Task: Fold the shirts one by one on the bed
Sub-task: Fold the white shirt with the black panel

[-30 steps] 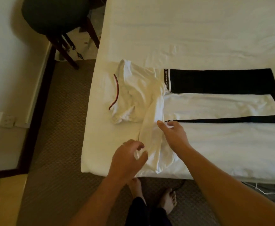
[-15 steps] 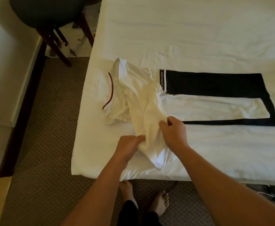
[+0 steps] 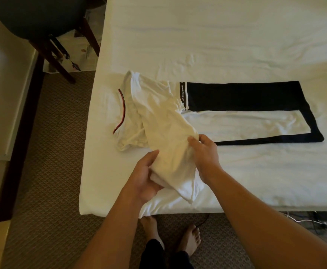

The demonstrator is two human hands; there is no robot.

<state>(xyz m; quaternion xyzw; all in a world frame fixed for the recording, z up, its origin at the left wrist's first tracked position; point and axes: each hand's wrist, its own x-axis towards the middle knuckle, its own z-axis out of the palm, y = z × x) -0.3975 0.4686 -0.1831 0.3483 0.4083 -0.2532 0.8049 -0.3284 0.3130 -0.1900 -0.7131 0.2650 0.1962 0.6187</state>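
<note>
A white shirt (image 3: 158, 115) with a red-and-dark trimmed collar lies crumpled near the left front corner of the bed (image 3: 217, 35). Its lower part is lifted toward me. My left hand (image 3: 145, 179) grips the bunched cloth from the left and underneath. My right hand (image 3: 205, 154) pinches the cloth's right edge, thumb on top. A black-and-white garment (image 3: 246, 96) lies flat to the right, partly under the white shirt.
A dark round stool (image 3: 36, 18) on wooden legs stands off the bed's far left corner. Brown carpet (image 3: 48, 171) runs along the left and front of the bed. My bare feet (image 3: 170, 233) are at the bed's front edge. Cables (image 3: 304, 220) lie on the floor at right.
Both hands have closed on the shirt's lower part and gathered it up toward me; the left hand slid under the cloth. The view has shifted slightly left.
</note>
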